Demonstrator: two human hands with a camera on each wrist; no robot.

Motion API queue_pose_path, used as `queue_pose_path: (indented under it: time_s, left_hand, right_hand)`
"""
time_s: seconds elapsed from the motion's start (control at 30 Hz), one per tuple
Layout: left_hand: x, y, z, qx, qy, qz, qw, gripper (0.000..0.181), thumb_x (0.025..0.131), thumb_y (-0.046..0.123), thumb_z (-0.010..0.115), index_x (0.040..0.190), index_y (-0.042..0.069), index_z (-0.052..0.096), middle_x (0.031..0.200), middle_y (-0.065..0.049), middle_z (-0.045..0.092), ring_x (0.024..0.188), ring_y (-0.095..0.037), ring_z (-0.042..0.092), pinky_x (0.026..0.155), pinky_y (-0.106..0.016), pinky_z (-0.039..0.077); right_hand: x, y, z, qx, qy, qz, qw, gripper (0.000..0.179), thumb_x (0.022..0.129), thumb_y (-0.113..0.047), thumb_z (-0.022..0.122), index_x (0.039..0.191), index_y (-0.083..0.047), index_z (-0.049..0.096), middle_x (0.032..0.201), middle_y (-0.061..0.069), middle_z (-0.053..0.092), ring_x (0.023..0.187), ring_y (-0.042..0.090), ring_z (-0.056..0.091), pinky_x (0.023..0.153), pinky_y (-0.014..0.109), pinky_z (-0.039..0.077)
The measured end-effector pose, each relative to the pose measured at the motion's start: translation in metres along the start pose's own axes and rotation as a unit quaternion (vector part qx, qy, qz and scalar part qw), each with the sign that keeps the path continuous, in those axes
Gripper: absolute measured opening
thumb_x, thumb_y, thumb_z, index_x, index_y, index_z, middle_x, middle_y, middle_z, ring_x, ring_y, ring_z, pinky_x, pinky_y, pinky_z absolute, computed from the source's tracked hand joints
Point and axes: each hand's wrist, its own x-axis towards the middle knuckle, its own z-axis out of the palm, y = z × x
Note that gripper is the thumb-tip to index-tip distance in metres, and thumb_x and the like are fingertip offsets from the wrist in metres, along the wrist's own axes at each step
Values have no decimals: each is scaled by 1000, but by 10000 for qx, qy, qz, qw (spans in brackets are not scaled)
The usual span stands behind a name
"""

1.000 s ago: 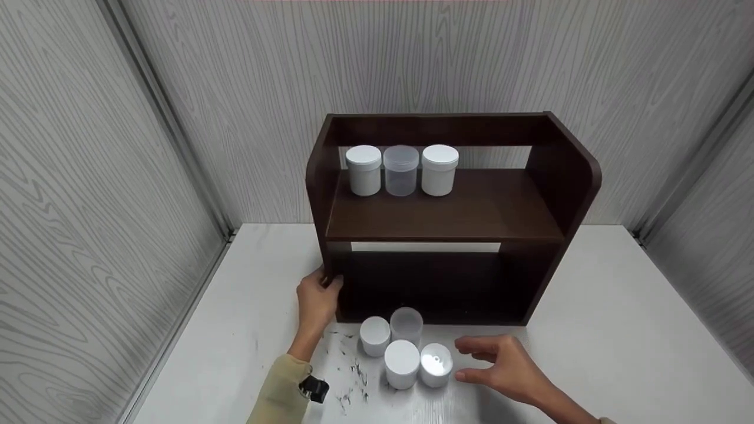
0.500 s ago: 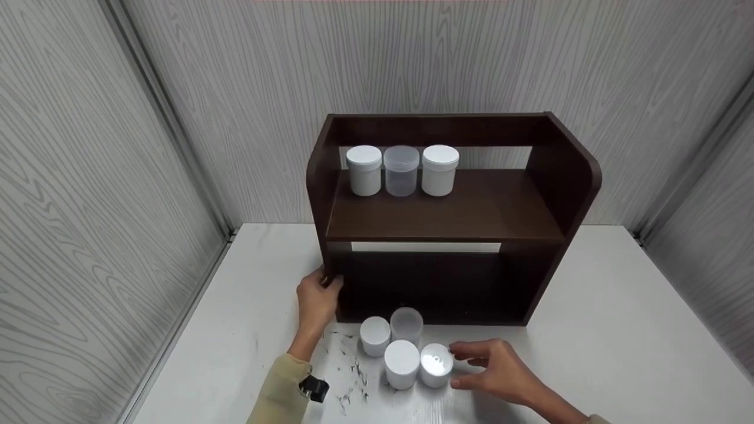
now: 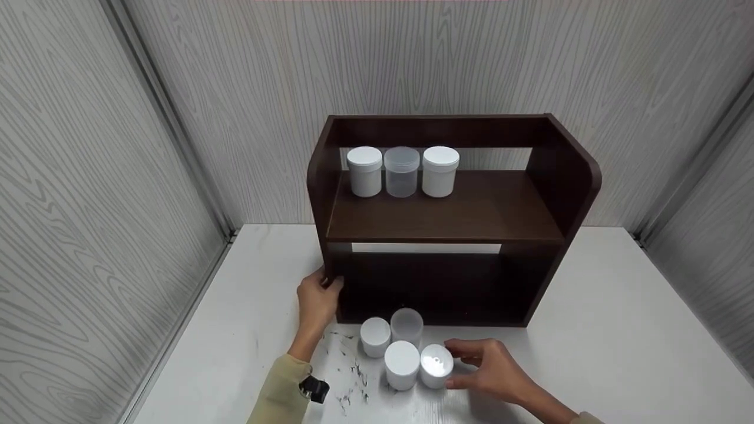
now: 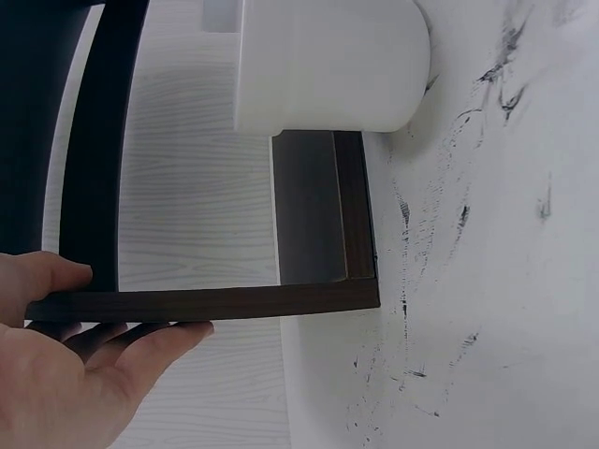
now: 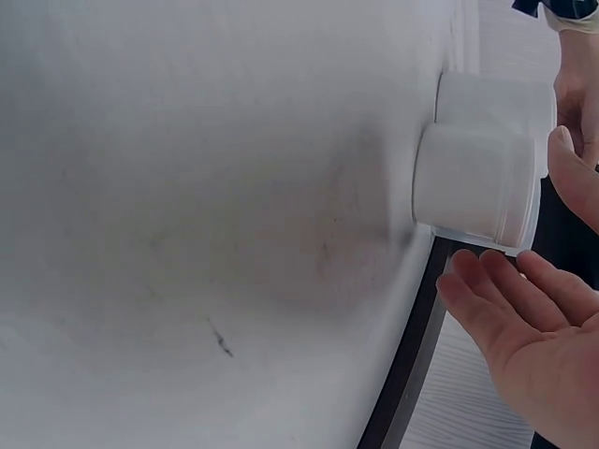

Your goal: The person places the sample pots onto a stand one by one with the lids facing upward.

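Note:
My left hand [image 3: 317, 301] grips the left side panel of a dark brown wooden shelf [image 3: 445, 232], thumb on one face and fingers on the other, as the left wrist view shows. My right hand [image 3: 493, 372] curves around the right side of a glossy-topped white jar [image 3: 435, 377]; its thumb and fingertips are right at the lid, spread apart in the right wrist view. Left of that jar stands a taller white-lidded jar [image 3: 402, 366]. Behind them are a small white jar [image 3: 375, 338] and a translucent jar [image 3: 407, 325], just before the shelf's lower opening.
On the upper shelf board, a white jar [image 3: 365, 174], a translucent jar [image 3: 402, 174] and another white jar [image 3: 440, 174] stand in a row at the left. Dark scuff marks [image 3: 356, 377] streak the white table [image 3: 595, 341]. Wood-patterned panels [image 3: 436, 65] enclose the table.
My right hand has moved left, bringing its thumb and fingertips up to the glossy-topped jar's edge. My left hand and all the jars have stayed in place.

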Motion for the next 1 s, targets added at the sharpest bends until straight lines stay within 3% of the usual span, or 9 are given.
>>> queue_pose_path:
  time_s: [0.5, 0.73, 1.0]
  left_hand:
    - [0, 0, 0, 38, 14, -59, 10000, 44, 98, 6, 66, 135, -16, 60, 127, -32, 67, 119, -42, 67, 99, -50, 56]
    - [-1, 0, 0, -47, 16, -126, 9999, 38, 98, 5, 67, 131, -14, 65, 125, -30, 69, 119, -40, 67, 100, -51, 55]
    - [-1, 0, 0, 3, 39, -47, 10000, 36, 98, 4, 67, 128, -14, 66, 122, -30, 70, 116, -41, 68, 99, -52, 55]
  right_hand:
    - [5, 3, 5, 543, -77, -48, 9985, 69, 76, -12, 96, 134, 10, 66, 136, 24, 66, 119, 39, 68, 101, 44, 54]
    - [7, 5, 6, 709, -141, -84, 9973, 71, 76, -10, 96, 135, 12, 64, 134, 22, 68, 119, 37, 68, 101, 40, 54]
    - [8, 7, 9, 809, -182, -121, 9965, 71, 76, -8, 95, 136, 13, 63, 136, 31, 63, 121, 41, 66, 100, 38, 54]
